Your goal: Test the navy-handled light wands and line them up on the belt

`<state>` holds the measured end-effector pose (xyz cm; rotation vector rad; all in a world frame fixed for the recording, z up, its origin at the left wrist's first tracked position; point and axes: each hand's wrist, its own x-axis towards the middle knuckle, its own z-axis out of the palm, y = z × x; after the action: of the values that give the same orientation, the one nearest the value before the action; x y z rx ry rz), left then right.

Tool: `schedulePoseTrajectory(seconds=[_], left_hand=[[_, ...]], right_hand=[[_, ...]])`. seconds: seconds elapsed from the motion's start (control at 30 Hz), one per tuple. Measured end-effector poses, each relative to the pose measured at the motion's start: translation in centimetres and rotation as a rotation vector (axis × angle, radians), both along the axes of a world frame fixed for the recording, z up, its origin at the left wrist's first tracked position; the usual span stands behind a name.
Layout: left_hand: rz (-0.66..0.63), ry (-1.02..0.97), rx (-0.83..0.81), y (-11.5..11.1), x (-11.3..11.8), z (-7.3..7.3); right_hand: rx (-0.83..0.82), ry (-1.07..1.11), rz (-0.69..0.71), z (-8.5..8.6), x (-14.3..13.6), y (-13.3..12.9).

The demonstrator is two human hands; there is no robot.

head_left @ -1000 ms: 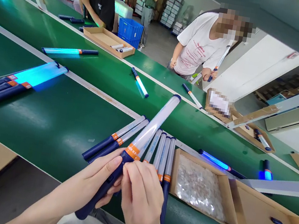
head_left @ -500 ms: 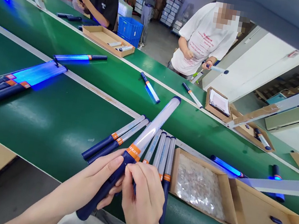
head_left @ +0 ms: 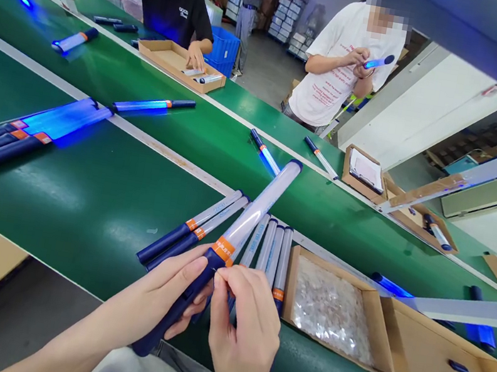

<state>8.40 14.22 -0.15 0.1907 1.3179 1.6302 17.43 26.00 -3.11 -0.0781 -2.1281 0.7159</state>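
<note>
A light baton [head_left: 256, 209] with a clear tube, an orange band and a dark blue handle slants up and away from me, its tube unlit. My left hand [head_left: 177, 285] is closed around the handle below the band. My right hand [head_left: 247, 322] pinches thumb and forefinger together against the handle's right side, just under the band; anything between those fingertips is too small to make out. Two similar unlit batons [head_left: 204, 223] lie left of it, and several more [head_left: 274, 247] lie behind my right hand, partly covered.
A cardboard tray [head_left: 386, 345] of small clear pieces stands right, beside another tray [head_left: 425, 368] with two small dark parts. Batons glowing blue [head_left: 67, 117] lie at left; another [head_left: 147, 105] lies on the green belt [head_left: 208, 141]. Two co-workers [head_left: 164, 7] [head_left: 346, 56] work across it.
The batons on the belt have moved right. The co-worker in black now stretches an arm left, other hand in a tray; the one in white holds a baton lit blue. My right hand shifts slightly right.
</note>
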Motion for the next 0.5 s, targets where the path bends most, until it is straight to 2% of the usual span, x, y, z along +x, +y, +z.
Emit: schedulePoseTrajectory(seconds=[0.27,0.5], left_hand=[[0.021,0.029,-0.039,-0.06,0.19,0.26],[0.023,0.033,-0.028,-0.02,0.21,-0.23]], right_hand=[[0.113,-0.1,-0.086,0.71,0.4,-0.1],[0.175,-0.098,-0.117,-0.01,0.6,-0.23]])
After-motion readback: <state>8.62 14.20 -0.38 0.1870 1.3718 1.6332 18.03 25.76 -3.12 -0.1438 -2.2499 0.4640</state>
